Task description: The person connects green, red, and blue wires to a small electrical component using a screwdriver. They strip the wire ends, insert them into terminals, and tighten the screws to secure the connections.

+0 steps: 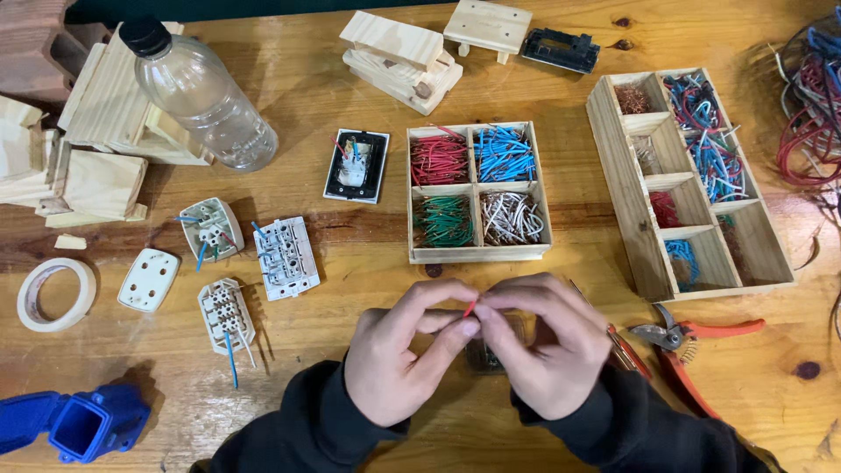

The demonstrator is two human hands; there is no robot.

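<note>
My left hand and my right hand meet over the front of the wooden table. Their fingertips pinch a short red wire piece between them. Under my right hand lies a dark flat part, mostly hidden. Just beyond my hands stands a small wooden tray with four compartments of red, blue, green and white wire pieces.
A long wooden divided box with wire bits stands to the right. Orange-handled cutters lie near my right hand. White socket parts, a black switch module, a plastic bottle, a tape roll, a blue box and wood blocks lie left and behind.
</note>
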